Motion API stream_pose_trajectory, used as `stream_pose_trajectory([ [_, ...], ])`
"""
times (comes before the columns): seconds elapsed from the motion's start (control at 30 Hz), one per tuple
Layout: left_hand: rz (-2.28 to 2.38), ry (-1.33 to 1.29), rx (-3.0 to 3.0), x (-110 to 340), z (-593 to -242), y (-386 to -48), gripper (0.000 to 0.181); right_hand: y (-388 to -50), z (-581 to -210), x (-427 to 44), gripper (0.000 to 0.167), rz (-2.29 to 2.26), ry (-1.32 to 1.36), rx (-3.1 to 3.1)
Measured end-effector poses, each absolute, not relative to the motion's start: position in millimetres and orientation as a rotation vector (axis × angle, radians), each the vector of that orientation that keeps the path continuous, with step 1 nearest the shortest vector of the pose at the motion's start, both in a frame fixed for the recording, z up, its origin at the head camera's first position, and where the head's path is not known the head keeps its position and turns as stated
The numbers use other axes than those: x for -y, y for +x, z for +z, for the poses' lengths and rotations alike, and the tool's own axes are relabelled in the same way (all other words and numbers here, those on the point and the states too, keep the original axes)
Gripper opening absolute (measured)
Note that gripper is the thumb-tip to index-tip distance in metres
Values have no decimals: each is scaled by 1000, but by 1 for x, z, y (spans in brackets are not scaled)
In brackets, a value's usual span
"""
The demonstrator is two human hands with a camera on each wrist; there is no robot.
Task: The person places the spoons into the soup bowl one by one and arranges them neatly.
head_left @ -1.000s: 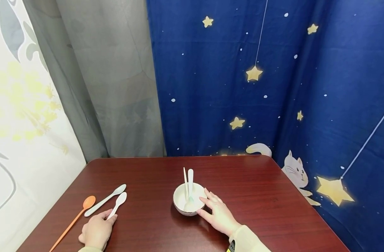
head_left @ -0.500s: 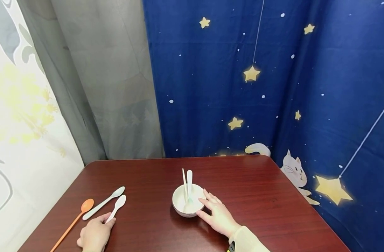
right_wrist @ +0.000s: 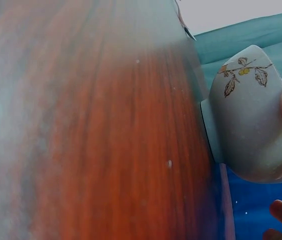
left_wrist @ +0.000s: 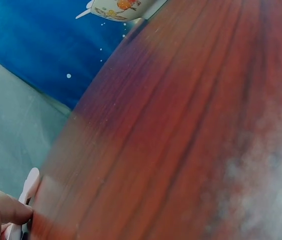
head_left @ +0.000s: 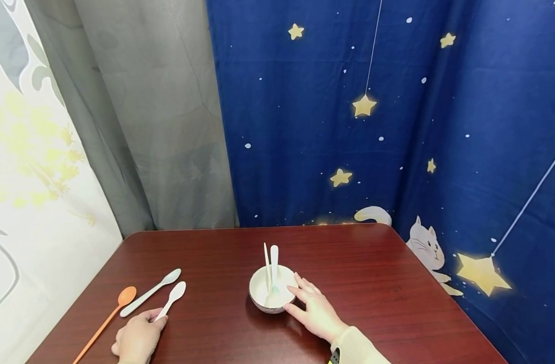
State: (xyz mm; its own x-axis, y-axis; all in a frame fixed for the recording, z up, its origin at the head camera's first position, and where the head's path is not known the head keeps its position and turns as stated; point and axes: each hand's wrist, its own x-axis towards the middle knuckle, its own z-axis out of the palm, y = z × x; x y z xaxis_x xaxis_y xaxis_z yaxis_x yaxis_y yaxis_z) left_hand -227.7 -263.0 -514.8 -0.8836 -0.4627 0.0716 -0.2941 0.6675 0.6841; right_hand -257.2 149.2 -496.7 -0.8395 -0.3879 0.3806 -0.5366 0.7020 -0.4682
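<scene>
My left hand (head_left: 138, 337) pinches a white spoon (head_left: 175, 293) by its handle, low over the table's left side. In the left wrist view the thumb presses on the spoon (left_wrist: 29, 184). Left of it lie a pale spoon (head_left: 154, 291) and a long-handled orange spoon (head_left: 126, 295). My right hand (head_left: 314, 309) rests its spread fingers and thumb on the right rim of a white bowl (head_left: 261, 298). Inside the bowl lean two pale utensils, a thin-handled one (head_left: 266, 259) and a thicker-handled one (head_left: 274, 258). The right wrist view shows leaves painted on the bowl (right_wrist: 253, 120).
A dark red-brown wooden table (head_left: 204, 258) bears everything. Behind it hang a grey curtain (head_left: 159, 121) and a blue star-patterned curtain (head_left: 304, 111). A white patterned cloth (head_left: 36, 242) hangs on the left.
The head of the held white spoon has swung slightly right, away from the pale spoon. My right hand and the bowl stay as they were; the head view has shifted a little.
</scene>
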Motion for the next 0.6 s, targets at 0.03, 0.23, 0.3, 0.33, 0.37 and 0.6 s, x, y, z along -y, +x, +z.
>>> stream_pose_trajectory([
  [0.03,-1021,607,2645,263,-515,-228,32,-257,-497,-149,56,845,736,2656],
  [0.23,-1015,588,2677,262,-513,-230,33,-258,-499,-149,55,833,737,2641],
  [0.3,-1010,569,2702,264,-510,-230,32,-258,-499,-149,55,835,737,2640],
  [0.33,-1017,551,2712,264,-509,-231,31,-258,-499,-149,55,837,739,2639],
  [0.37,-1016,524,2727,265,-507,-231,31,-258,-499,-149,55,836,740,2638],
  [0.6,-1061,282,2783,268,-501,-234,27,-258,-498,-150,55,834,745,2643],
])
